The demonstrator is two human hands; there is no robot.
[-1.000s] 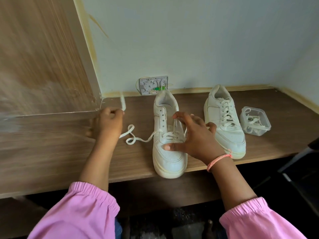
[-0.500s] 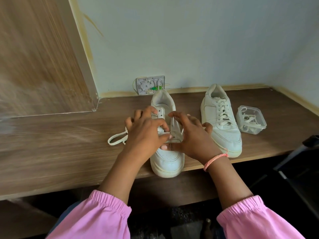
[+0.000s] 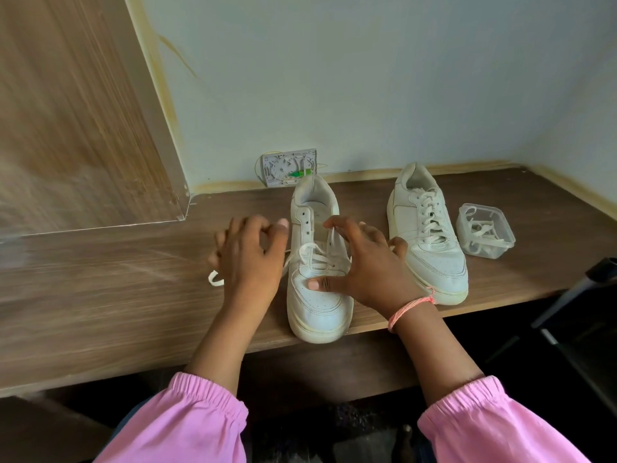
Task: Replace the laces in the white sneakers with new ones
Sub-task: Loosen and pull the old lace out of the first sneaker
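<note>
A white sneaker (image 3: 317, 305) stands toe-first at the desk's front edge, its white lace (image 3: 314, 252) threaded only through the lowest eyelets. My left hand (image 3: 250, 262) is beside the shoe's left side with fingers curled, gripping the lace that runs out leftward; a loose loop of it (image 3: 215, 280) shows beyond my wrist. My right hand (image 3: 370, 265) holds the shoe, thumb pressing on the vamp, fingers over the tongue and right side. The second sneaker (image 3: 434, 259), fully laced, stands to the right.
A clear plastic container (image 3: 500, 228) with laces inside sits right of the second sneaker. An open wall box (image 3: 288, 167) is behind the shoes. A wooden panel (image 3: 83, 111) rises at left. The wooden desk (image 3: 100, 295) ends near me; a dark chair part (image 3: 584, 295) is lower right.
My left hand came from the far left to the shoe's eyelets, then drew back to the shoe's left side with the lace. My right hand stayed on the sneaker.
</note>
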